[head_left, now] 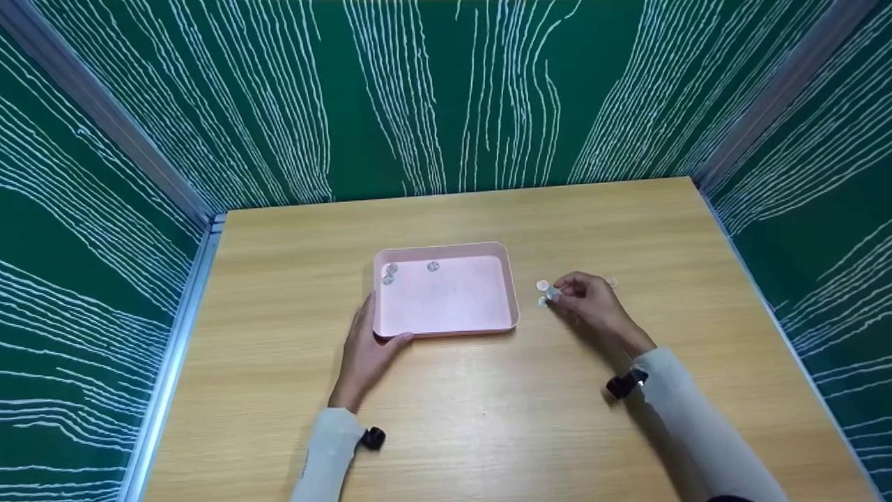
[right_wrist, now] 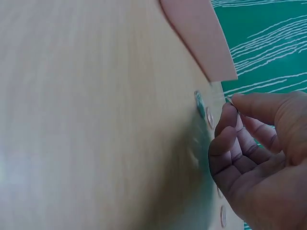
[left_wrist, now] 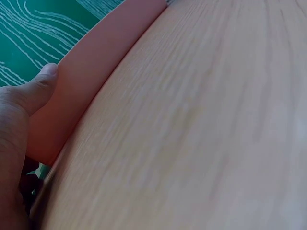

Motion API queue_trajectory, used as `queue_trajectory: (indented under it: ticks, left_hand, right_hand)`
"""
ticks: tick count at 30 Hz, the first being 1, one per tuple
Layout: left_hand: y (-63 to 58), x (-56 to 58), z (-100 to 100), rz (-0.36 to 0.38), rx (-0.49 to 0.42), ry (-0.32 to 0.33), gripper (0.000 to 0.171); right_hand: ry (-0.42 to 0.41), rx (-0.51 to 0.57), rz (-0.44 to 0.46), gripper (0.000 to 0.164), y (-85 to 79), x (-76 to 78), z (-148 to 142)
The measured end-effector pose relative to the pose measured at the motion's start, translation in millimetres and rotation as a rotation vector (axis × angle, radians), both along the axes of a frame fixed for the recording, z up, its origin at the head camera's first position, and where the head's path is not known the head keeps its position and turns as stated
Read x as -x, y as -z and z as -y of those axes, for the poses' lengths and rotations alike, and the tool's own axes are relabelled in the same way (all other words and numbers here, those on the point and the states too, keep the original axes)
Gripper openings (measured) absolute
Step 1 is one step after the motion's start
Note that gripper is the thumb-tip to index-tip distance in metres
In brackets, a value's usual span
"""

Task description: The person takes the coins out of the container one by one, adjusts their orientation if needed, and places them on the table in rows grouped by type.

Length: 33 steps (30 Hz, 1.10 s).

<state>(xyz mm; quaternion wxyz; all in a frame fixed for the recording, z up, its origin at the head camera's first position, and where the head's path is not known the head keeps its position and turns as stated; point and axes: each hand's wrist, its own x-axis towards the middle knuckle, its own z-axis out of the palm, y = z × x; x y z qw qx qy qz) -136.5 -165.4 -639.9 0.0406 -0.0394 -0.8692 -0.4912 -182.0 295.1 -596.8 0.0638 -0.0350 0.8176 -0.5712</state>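
Observation:
A shallow pink tray [head_left: 446, 331] stands on the table, with 3 small clear round discs inside: one disc [head_left: 433, 265] near the back wall, the others in the back left corner. My left hand [head_left: 366, 355] grips the tray's front left corner, its thumb [left_wrist: 45, 84] against the front wall. Right of the tray, my right hand [head_left: 592, 301] pinches a small clear disc [head_left: 553, 293] between thumb and forefinger, just above the table. Beside those fingertips lie a pinkish disc [head_left: 543, 285] and a greenish disc [right_wrist: 199, 104]. The hand partly hides more discs behind it.
A disc [head_left: 612, 282] lies on the table past the right hand's knuckles. The wooden table [head_left: 293, 279] meets green panels [head_left: 453, 104] with white wavy lines at the back and sides. Black bands with small cameras [head_left: 373, 438] sit on both wrists.

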Motion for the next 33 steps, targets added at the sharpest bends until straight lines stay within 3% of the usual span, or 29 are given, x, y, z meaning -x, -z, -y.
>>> queue_trajectory:
  ticks: [9,21,33]
  left_hand:
    - [1.2,-0.1,-0.5,0.016,0.010,-0.005,0.116]
    - [1.4,0.6,1.2,-0.012,0.020,0.001,0.114]
    - [0.2,1.0,-0.1,0.001,0.009,0.001,0.118]
  right_hand:
    - [0.050,-0.106,-0.095,0.020,11.1,-9.1,-10.2]
    - [0.089,-0.219,-0.185,0.007,17.6,-8.3,-8.9]
    - [0.143,-0.234,-0.177,0.007,18.2,-10.2,-8.2]
